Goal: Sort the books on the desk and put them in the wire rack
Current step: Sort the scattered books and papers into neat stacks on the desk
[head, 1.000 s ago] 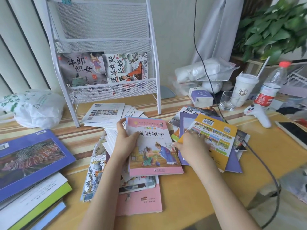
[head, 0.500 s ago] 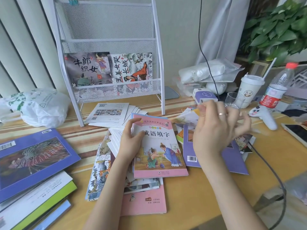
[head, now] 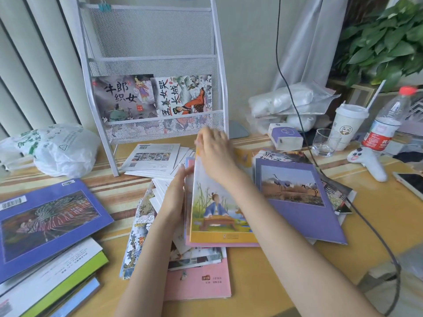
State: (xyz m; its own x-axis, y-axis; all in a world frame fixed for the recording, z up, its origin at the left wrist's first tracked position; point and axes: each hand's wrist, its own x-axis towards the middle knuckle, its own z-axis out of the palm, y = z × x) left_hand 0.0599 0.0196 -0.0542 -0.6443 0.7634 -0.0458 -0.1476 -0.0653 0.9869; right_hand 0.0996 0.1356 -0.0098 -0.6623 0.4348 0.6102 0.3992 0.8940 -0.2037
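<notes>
A white wire rack [head: 151, 65] stands at the back of the counter [head: 377, 216], and 2 picture books [head: 152, 98] lean side by side in its lowest pocket. Directly in front of the rack lies a loose pile of books, topped by a yellow-bordered book [head: 215, 213] showing a seated figure at a low table, which rests on a pink-edged book. The right hand [head: 214, 149] lies flat on the upper part of that yellow book, fingers extended toward the rack and slightly blurred, holding nothing. The left hand [head: 176, 191] presses straight fingers against the left edge of the same pile. In front of the rack and to the right of the pile sits a purple book [head: 295, 197] with a picture of cranes. Left of the pile, well apart from the rack's foot, a stack topped by a blue-purple book [head: 45, 220] lies on the counter. A white plastic bag [head: 61, 149] sits just left of the rack.
</notes>
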